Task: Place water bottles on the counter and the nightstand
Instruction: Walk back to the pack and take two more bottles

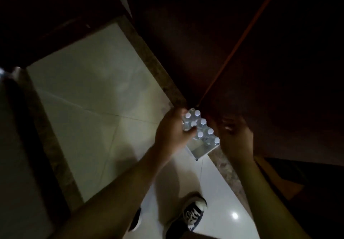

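Several clear water bottles (pixel 203 125) with white caps stand packed together in a low white tray (pixel 202 150) on the floor, against dark wooden furniture. My left hand (pixel 172 133) reaches down and curls around the bottles at the pack's left end, thumb across one of them. My right hand (pixel 237 136) hovers just right of the pack, blurred, fingers apart and holding nothing. The room is dim, so the bottle bodies are hard to make out.
Pale floor tiles (pixel 93 90) with a brown stone border (pixel 149 58) fill the left and middle. A dark wooden cabinet front (pixel 260 52) rises on the right. My shoes (pixel 193 212) stand below the tray. Dark furniture (pixel 16 127) runs along the left edge.
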{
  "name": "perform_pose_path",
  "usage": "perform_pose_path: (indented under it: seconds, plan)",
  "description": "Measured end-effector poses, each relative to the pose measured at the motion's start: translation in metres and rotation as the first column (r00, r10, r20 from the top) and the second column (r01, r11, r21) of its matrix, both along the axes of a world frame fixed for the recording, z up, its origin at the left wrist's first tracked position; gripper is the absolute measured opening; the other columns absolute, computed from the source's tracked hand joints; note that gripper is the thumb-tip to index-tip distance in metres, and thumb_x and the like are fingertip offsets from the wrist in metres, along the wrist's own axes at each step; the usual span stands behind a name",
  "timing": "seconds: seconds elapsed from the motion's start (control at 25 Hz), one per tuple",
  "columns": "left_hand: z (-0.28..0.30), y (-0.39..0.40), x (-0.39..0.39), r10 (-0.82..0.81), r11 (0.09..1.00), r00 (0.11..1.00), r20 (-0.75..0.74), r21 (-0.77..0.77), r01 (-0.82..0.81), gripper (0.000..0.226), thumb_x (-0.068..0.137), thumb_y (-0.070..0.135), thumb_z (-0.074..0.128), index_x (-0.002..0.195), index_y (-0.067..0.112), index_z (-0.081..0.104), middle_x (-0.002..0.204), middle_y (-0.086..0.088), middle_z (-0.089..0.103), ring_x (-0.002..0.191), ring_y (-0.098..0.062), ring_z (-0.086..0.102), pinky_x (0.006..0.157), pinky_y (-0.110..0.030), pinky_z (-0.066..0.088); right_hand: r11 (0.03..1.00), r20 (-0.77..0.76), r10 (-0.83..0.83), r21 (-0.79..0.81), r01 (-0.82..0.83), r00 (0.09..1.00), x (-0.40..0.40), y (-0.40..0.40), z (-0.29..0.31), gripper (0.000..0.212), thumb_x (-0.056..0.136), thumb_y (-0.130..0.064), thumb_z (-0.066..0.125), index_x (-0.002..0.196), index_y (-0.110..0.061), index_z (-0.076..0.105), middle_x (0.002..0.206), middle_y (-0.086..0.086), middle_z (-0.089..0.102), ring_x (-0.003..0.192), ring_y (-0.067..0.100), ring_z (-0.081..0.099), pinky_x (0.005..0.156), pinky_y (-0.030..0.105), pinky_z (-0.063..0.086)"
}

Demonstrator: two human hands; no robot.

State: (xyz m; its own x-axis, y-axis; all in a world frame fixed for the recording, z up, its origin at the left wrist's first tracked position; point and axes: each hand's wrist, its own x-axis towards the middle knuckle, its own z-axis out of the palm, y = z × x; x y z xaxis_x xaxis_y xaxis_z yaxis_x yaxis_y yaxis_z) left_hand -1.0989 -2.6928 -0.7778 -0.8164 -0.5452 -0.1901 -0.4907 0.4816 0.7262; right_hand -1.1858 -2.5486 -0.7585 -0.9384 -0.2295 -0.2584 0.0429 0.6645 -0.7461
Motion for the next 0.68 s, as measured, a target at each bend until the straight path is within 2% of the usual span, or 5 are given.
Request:
perform_pose_path:
  seconds: [0.08, 0.16, 0.28, 0.48, 0.68]
  plan:
    - [-0.147, 0.019, -0.001, -0.053, 0.997, 0.997, 0.065, 0.053, 0.049, 0.06, 0.073, 0.025, 0.083, 0.125, 0.011, 0.058, 0.121, -0.005, 0.066, 0.113, -0.021, 0.062, 0.086, -0.012, 0.042, 0.997, 0.077, -0.058, 0.054, 0.054, 0.995, 0.003, 0.007, -0.14, 0.037, 0.086, -0.013, 0.072, 0.121, -0.014, 0.06, 0.102, -0.002, 0.07, 0.09, 0.016, 0.069, 0.08, 0.033, 0.056]
    - [-0.276, 0.039, -0.003, -0.11, 0.99, 0.99, 0.086, 0.095, 0.102, 0.072, 0.075, 0.026, 0.083, 0.137, 0.017, 0.048, 0.137, -0.002, 0.059, 0.127, -0.019, 0.054, 0.101, -0.027, 0.047, 0.997, 0.102, -0.061, 0.062, 0.055, 0.993, 0.009, 0.012, -0.264, 0.051, 0.084, -0.014, 0.073, 0.13, -0.02, 0.053, 0.117, -0.001, 0.066, 0.102, 0.018, 0.066, 0.086, 0.039, 0.057]
    - [-0.391, 0.052, -0.007, -0.097, 0.993, 0.995, -0.007, 0.062, 0.098, 0.083, 0.075, 0.024, 0.084, 0.145, 0.021, 0.039, 0.145, -0.001, 0.051, 0.134, -0.015, 0.048, 0.105, -0.025, 0.043, 1.0, 0.068, -0.03, 0.004, 0.029, 0.997, 0.012, 0.007, -0.372, 0.06, 0.083, -0.009, 0.072, 0.136, -0.022, 0.047, 0.123, -0.012, 0.054, 0.111, 0.006, 0.053, 0.092, 0.028, 0.046]
    - [-0.457, 0.04, -0.02, -0.067, 0.997, 0.991, -0.113, 0.027, 0.071, 0.07, 0.077, 0.028, 0.082, 0.137, 0.024, 0.047, 0.14, 0.007, 0.057, 0.131, -0.003, 0.047, 0.094, -0.001, 0.035, 0.999, -0.168, 0.031, 0.042, -0.024, 0.985, 0.008, -0.002, -0.442, 0.061, 0.077, -0.014, 0.079, 0.125, -0.033, 0.045, 0.125, -0.004, 0.063, 0.112, 0.017, 0.061, 0.09, 0.037, 0.053]
    - [-0.458, 0.025, -0.026, -0.116, 0.993, 0.991, -0.068, -0.025, 0.115, 0.058, 0.076, 0.047, 0.075, 0.126, 0.025, 0.056, 0.123, 0.006, 0.069, 0.114, -0.008, 0.064, 0.09, -0.016, 0.048, 0.997, -0.152, -0.043, 0.062, 0.052, 0.988, 0.005, -0.002, -0.443, 0.052, 0.074, -0.018, 0.082, 0.12, -0.024, 0.056, 0.108, -0.005, 0.068, 0.094, 0.009, 0.062, 0.075, 0.022, 0.044]
